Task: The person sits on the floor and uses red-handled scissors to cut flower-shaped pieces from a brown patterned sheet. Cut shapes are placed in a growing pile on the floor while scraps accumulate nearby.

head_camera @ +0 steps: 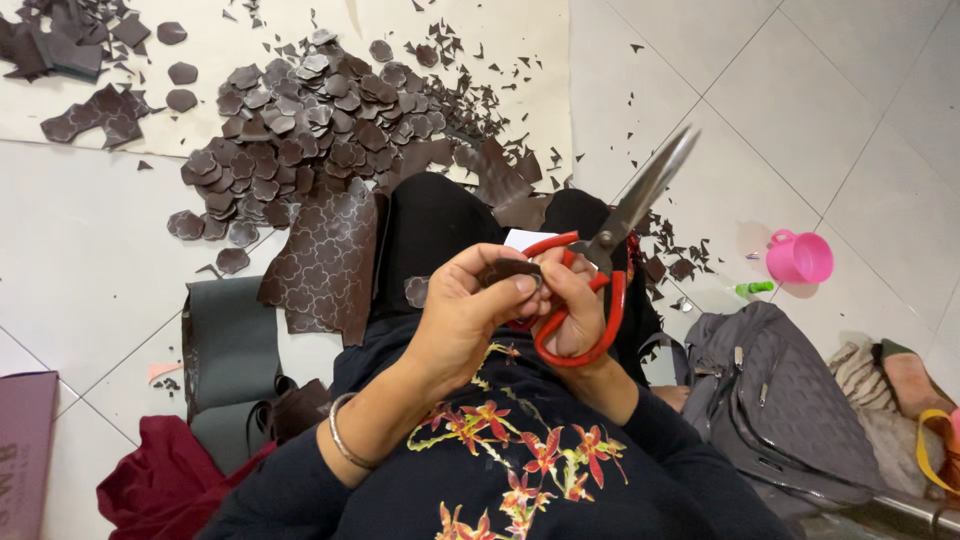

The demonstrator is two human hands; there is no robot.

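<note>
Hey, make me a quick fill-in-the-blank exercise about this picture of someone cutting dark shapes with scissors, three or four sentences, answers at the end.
1. The right hand grips scissors whose handles are ____ in colour.
2. The left hand pinches a small dark ____ piece.
3. The plastic cup on the tiled floor is ____.
4. The left wrist wears a metal ____.

Missing words: red; brown; pink; bangle

Head cam — steep down, close-up
</note>
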